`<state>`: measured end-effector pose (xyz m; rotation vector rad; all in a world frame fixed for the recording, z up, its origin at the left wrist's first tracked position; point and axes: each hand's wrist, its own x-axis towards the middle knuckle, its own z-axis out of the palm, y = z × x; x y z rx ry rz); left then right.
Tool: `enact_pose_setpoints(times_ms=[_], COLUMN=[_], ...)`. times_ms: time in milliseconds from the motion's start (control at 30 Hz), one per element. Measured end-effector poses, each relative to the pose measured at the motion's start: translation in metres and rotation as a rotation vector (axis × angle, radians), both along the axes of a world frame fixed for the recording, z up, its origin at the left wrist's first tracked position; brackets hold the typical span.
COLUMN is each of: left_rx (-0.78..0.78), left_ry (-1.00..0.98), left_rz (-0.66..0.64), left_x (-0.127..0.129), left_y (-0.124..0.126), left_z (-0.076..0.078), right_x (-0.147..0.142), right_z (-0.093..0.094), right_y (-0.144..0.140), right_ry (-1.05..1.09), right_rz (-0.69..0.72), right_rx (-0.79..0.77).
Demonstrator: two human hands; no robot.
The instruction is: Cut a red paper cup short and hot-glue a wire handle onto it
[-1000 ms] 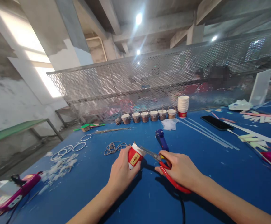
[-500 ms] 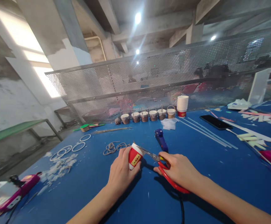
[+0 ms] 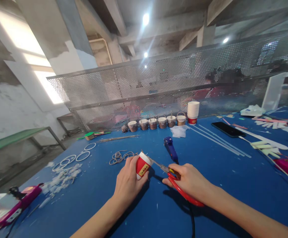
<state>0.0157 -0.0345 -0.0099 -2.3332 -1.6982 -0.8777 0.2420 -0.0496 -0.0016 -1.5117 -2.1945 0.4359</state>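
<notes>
Since half a second ago, both hands have stayed together low over the blue table (image 3: pixel 233 185), and the scissor blades have closed a little further at the cup's rim. The person's left hand (image 3: pixel 129 180) has its fingers wrapped around a small red and white paper cup (image 3: pixel 142 165), holding it tilted with its open white rim pointing up and to the right. The right hand (image 3: pixel 189 181) is clenched through the red handles of a pair of scissors (image 3: pixel 173 180), whose thin metal blades reach left and touch the cup's rim. Just beyond the hands lies a blue glue gun (image 3: pixel 170 149), and to its left a loose tangle of rubber bands (image 3: pixel 120 156). Farther back, a row of small brown cups (image 3: pixel 156 123) stands along a perforated metal screen (image 3: pixel 134 89), next to a stack of white paper cups (image 3: pixel 193 111). A black phone (image 3: pixel 226 129) lies well apart to the right. White rings (image 3: pixel 76 156) and paper scraps (image 3: pixel 61 175) lie to the left.
</notes>
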Motion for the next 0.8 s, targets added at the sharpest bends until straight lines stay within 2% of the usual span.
enact_pose_setpoints(times_ms=[167,367,567,800], left_rx=[-0.004,0.117,0.217,0.171], left_ry=[0.034,0.151,0.22,0.22], left_rz=[0.005,-0.018,-0.016,-0.014], left_x=[0.0,-0.003,-0.005,-0.005], left_y=[0.0,0.002,0.003,0.002], left_z=[0.0,-0.006,-0.012,-0.01], right_x=[0.0,0.001,0.0,-0.002], right_z=[0.0,-0.003,-0.003,0.0], right_y=[0.0,0.002,0.001,-0.001], right_ry=[-0.023,-0.077,-0.072,-0.018], right_rz=[0.004,-0.023,-0.025,-0.007], right_rx=[0.032,0.111,0.09,0.03])
